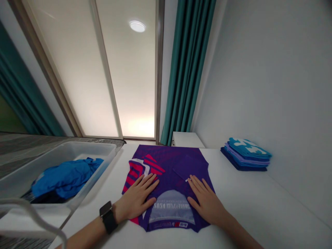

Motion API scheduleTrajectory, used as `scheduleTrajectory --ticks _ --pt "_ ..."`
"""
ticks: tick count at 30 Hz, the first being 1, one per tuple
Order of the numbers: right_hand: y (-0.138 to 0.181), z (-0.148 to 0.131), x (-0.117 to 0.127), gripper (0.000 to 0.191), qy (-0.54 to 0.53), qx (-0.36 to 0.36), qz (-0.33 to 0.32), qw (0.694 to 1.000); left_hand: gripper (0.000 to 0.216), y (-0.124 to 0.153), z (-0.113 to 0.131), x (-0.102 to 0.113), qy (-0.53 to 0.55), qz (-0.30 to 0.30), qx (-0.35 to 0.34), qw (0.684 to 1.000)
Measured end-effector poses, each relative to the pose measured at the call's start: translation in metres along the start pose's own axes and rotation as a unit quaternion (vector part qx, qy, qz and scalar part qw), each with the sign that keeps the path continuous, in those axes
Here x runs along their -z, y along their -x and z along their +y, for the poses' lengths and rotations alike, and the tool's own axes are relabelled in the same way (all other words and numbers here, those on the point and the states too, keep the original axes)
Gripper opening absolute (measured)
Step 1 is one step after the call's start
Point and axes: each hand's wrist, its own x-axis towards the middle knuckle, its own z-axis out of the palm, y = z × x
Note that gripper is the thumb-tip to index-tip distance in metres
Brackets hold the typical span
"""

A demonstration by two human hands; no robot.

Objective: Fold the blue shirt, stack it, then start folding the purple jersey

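Note:
A purple T-shirt with red and white stripes at its left side lies spread on the white table, its collar toward me. Both sleeves look turned in over the body. My left hand rests flat on the shirt's left part, fingers spread, a dark watch on that wrist. On the right part my right hand lies flat too, its fingertips by a small white tag. Between my hands shows a greyish panel with printed letters, just above the neckline.
A stack of folded clothes in blue and lilac sits at the right by the wall. At the left stands a translucent plastic bin holding crumpled blue clothing. A pale curved tube crosses the lower left. Behind the white table is a white cabinet.

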Motion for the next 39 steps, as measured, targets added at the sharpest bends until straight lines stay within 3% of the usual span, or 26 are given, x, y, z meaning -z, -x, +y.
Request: scheduleTrajectory --ticks 7,14,25,32,39 --pt "-0.001 -0.013 0.013 0.067 0.000 0.002 -0.025 1.000 0.062 0.000 0.013 0.008 0.017 -0.012 0.025 0.999" --pt "-0.001 -0.039 0.008 0.071 -0.033 0.036 -0.038 0.998 0.074 0.002 0.026 0.010 0.051 -0.056 -0.014 0.997" --pt "0.012 -0.049 0.017 0.076 -0.050 0.026 -0.079 0.995 0.079 0.013 0.036 0.014 0.067 -0.070 -0.004 0.995" --pt "-0.013 -0.053 0.017 0.072 -0.058 0.052 -0.063 0.995 0.068 -0.002 0.029 0.018 0.066 -0.041 0.000 0.997" --pt "-0.026 -0.047 0.005 0.070 -0.052 0.077 -0.053 0.994 0.068 -0.011 0.019 0.010 0.048 -0.050 0.009 0.998"
